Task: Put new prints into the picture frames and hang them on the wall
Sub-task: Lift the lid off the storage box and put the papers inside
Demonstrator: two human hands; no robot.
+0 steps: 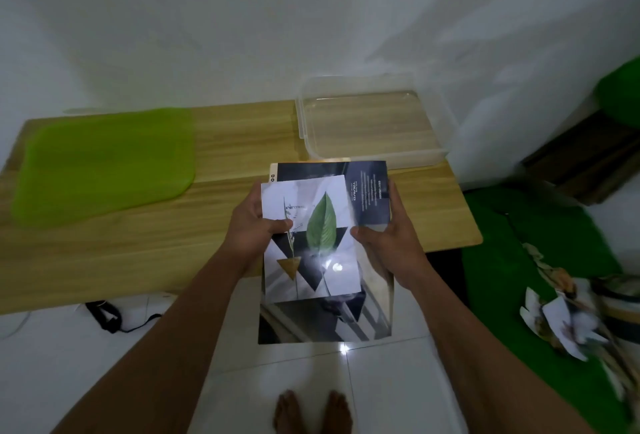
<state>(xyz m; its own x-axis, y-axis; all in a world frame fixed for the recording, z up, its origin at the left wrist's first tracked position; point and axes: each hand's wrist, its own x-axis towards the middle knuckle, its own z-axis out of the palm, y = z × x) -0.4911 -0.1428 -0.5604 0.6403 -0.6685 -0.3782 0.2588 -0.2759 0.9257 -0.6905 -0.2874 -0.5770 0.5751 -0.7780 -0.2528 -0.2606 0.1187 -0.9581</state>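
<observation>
- The left hand (251, 222) pinches the left edge of the leaf print (311, 239), thumb on top and the other fingers hidden beneath. The right hand (391, 246) mirrors it on the right, thumb pressed to the print's edge, fingers lying along the side of the larger dark sheet (325, 322) underneath.
- The stack is held in the air over the near edge of the wooden table (138, 253), its near end above the white floor tiles (381, 381).
- The sheets look light, thin and glossy, with glare on the print. They are likely to slide on one another and to crease if squeezed, so edge grips on both long sides seem the safest hold.
- The print's long axis runs near to far, the leaf tip pointing away toward the wall (242, 17); the dark sheet lies the same way.
- Beyond the stack, a clear plastic box (374, 121) sits at the table's far right and a green mat (104, 163) at its left.
</observation>
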